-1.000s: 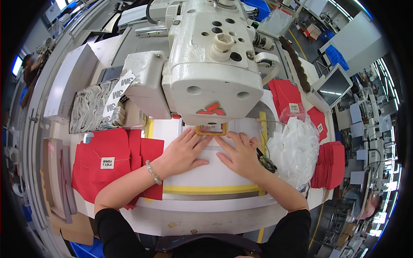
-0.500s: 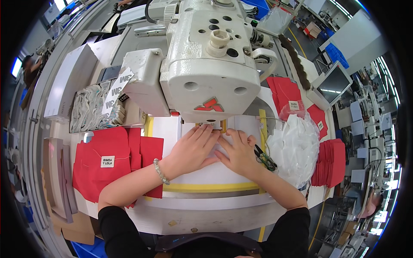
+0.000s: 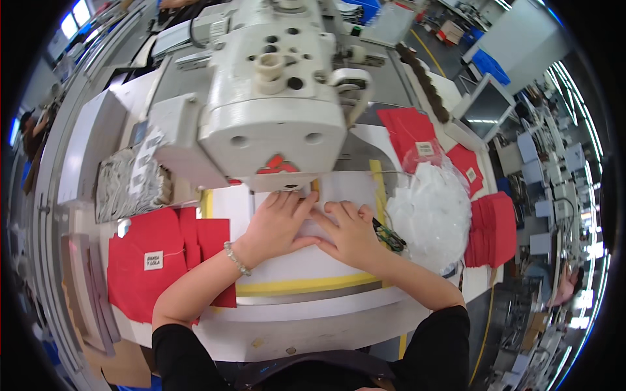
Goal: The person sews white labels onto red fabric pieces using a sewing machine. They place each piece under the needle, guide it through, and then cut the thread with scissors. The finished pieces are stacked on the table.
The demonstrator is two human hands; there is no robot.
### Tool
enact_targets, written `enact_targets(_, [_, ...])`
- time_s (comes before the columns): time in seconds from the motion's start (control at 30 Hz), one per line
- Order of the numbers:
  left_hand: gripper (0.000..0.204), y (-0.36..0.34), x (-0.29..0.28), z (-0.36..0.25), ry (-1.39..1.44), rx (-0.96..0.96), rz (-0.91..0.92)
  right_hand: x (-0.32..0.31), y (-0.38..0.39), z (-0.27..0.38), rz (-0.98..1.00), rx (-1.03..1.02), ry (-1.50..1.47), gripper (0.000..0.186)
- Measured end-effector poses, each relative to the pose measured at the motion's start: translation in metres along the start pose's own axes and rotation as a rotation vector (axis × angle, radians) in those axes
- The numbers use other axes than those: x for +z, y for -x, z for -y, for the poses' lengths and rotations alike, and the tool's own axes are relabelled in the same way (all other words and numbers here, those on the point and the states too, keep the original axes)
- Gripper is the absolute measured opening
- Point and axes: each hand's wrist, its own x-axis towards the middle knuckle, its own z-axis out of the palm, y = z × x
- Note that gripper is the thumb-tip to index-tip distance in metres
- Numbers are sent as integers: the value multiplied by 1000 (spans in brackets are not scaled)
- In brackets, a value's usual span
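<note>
My left hand [image 3: 275, 227], with a bracelet at the wrist, lies palm down, its fingers stretched beneath the head of the white sewing machine [image 3: 270, 117], over a small yellow frame [image 3: 315, 189] that is mostly hidden. My right hand [image 3: 345, 234] rests beside it on the white work surface [image 3: 306, 274], fingers apart and slightly bent, thumb near the left one. Whatever lies under my fingertips is hidden. Black-and-green snips [image 3: 389, 238] lie just right of my right hand.
Red pieces with pale labels [image 3: 140, 290] lie at left, more [image 3: 404, 127] behind right. A white plastic bundle [image 3: 427, 215] sits beside a red stack [image 3: 489, 228]. A box of fabric strips [image 3: 117, 182] and a screen [image 3: 482, 107] flank the machine. A person [image 3: 32, 137] is far left.
My left hand has slid forward and right over the yellow frame, covering most of it, its fingertips beside my right hand's. The view has tilted and shifted, moving the machine leftward in the picture.
</note>
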Motion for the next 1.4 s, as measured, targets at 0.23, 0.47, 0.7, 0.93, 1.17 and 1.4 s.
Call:
enact_targets(0.23, [79, 20, -9, 2, -28, 79, 123, -103, 80, -85, -313, 334, 300, 35])
enact_targets(0.47, [68, 32, -31, -21, -26, 197, 138, -179, 218, -130, -49, 1022, 621, 61])
enact_targets(0.7, [64, 21, -34, -45, -27, 306, 106, -178, 246, -135, -124, 1083, 482, 58])
enact_targets(0.93, [59, 15, -44, -67, -54, 320, 123, -182, 255, -142, -210, 1007, 415, 45])
enact_targets(1.17, [57, 15, -47, -76, -33, 335, 127, -186, 251, -146, -228, 967, 512, 19])
enact_targets(1.4, [65, 26, -12, -93, 937, -45, 180, -205, 219, -134, -549, 548, 709, 14])
